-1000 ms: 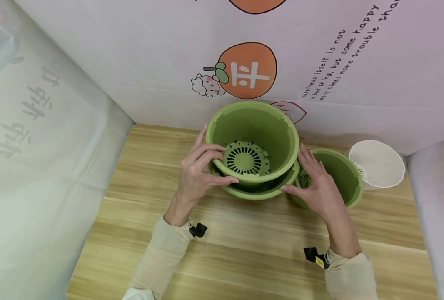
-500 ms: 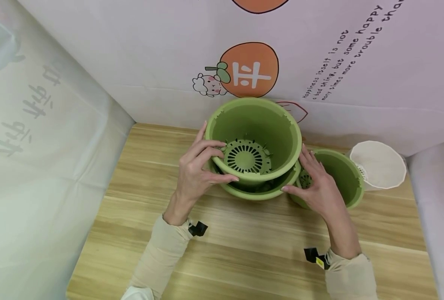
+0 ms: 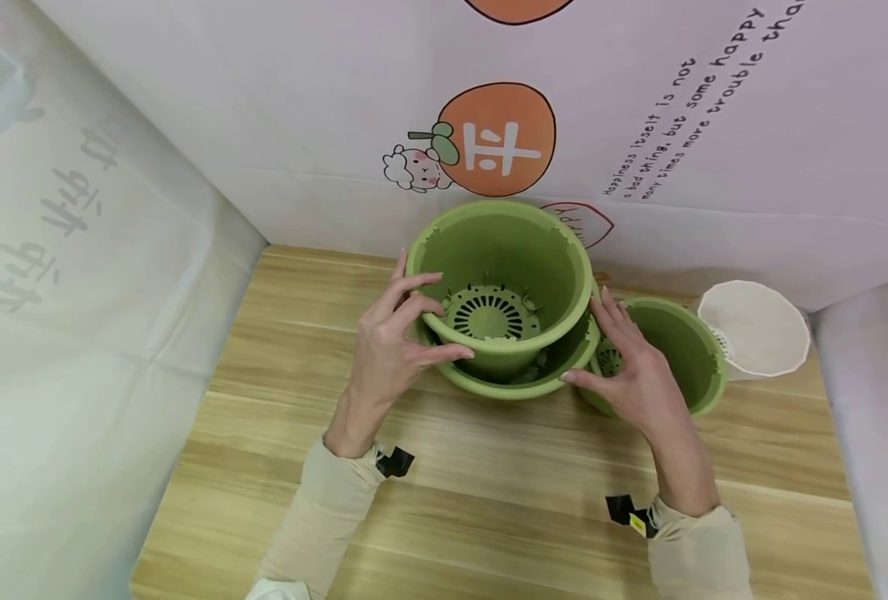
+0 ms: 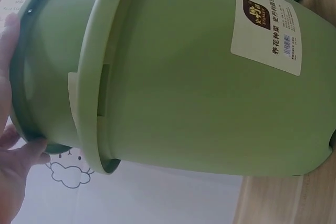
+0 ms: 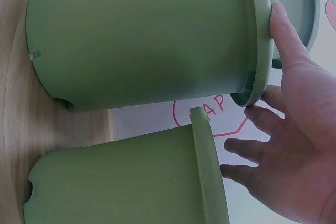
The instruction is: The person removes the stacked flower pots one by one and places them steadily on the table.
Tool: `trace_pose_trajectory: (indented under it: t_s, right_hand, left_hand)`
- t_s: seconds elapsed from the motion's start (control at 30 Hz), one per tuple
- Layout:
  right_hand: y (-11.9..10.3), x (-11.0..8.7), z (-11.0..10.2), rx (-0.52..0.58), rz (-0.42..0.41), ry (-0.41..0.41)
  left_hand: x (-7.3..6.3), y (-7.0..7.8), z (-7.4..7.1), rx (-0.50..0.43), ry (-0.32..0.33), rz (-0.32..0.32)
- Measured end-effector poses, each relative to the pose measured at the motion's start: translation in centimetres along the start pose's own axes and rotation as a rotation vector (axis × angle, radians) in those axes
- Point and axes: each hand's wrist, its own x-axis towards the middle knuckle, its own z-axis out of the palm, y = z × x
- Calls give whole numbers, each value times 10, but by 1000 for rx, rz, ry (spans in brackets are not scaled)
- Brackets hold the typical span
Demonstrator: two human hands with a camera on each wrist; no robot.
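A green plastic flowerpot (image 3: 500,242) with a slotted base sits partly inside a second green flowerpot (image 3: 507,390). My left hand (image 3: 387,337) grips the upper pot's rim at its left, fingers over the edge and thumb in front. In the left wrist view the upper pot (image 4: 55,51) stands out well above the lower pot (image 4: 173,103), which bears a paper label (image 4: 268,27). My right hand (image 3: 642,375) holds the lower pot's rim at its right, thumb at the front and fingers spread along the side. The right wrist view shows that thumb on the rim.
Just right of the stack stands another green flowerpot (image 3: 672,350), close under my right hand. Beyond it is a white pot (image 3: 755,329). Everything stands on a wood-grain table (image 3: 504,500); a printed white sheet (image 3: 324,125) rises behind.
The upper pot has tipped and shifted slightly left, together with my left hand, and more of the lower pot's inside shows. My right hand has stayed nearly where it was.
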Motion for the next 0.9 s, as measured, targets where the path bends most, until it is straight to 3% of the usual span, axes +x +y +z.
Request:
trace_pose_trajectory:
  t_s: [0.13,0.5,0.7,0.9]
  right_hand:
    - [-1,0,0,4,0,0]
    - [-1,0,3,51,8,-4]
    - [0,0,3,48,3,-1]
    - [1,-1,3,56,5,5]
  left_hand:
    - [-1,1,0,42,-22,-22]
    - [-3,6,-2,128,-3,-67]
    - [-2,7,0,90,33,-66]
    - [5,7,3,23,83,-11]
